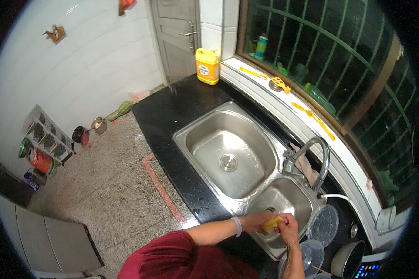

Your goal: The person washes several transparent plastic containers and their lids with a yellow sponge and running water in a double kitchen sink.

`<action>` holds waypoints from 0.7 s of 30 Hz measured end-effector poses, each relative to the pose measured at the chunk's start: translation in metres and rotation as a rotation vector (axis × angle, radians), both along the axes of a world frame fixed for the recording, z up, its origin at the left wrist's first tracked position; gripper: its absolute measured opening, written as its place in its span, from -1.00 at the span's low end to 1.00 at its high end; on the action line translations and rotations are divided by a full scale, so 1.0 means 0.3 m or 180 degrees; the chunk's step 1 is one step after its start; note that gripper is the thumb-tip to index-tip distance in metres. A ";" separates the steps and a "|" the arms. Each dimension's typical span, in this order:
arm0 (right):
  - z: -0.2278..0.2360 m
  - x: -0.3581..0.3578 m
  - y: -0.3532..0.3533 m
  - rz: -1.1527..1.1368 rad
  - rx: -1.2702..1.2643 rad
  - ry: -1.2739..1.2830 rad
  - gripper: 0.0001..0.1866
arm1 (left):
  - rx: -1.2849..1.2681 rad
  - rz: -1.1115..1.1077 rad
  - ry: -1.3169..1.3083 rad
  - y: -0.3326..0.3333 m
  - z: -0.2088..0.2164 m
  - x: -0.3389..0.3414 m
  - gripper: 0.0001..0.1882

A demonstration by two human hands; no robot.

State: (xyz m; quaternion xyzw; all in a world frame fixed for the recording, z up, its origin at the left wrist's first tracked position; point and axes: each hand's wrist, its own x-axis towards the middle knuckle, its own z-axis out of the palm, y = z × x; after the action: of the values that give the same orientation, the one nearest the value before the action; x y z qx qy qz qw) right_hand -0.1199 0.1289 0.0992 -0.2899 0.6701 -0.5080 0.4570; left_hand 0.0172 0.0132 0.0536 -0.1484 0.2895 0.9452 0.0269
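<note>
Both my hands are together over the small sink basin (299, 197). Between them is a small, long yellow thing (272, 223); its kind is too small to make out. My left hand (257, 222), with a pale band at its wrist, is closed round the near-left side of it. The fingers of my right hand (289, 226) pinch its right end. Below my hands, part of the small basin's drain (270, 211) shows. The curved metal faucet (323, 148) stands beyond the basin, with a pinkish cloth (303, 163) behind it.
The large sink basin (205, 144) lies to the left. Clear plastic bowls (322, 225) and a pot (348, 260) stand close on my right. A yellow jug (207, 67) stands on the black counter (167, 111). Yellow kitchen tools (314, 120) lie on the windowsill.
</note>
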 end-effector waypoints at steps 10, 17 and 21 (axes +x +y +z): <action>0.090 0.034 -0.043 0.1611 -0.0835 0.4149 -0.43 | -0.0510 -0.0237 -0.0415 -0.031 0.000 0.030 -0.82; 0.137 0.043 -0.042 0.2230 -0.1069 0.4320 -0.52 | 0.0130 -0.1614 0.0824 0.009 0.078 0.019 -0.70; 0.167 0.006 -0.079 0.2570 -0.0964 0.5082 -0.60 | -0.0135 -0.1522 0.0544 0.013 0.184 0.026 -0.65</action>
State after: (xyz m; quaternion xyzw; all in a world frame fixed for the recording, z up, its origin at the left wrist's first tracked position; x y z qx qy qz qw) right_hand -0.1180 0.1052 0.1493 -0.8257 0.5611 -0.0398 -0.0431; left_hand 0.0251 0.0171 0.1088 0.0042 0.3373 0.9148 0.2220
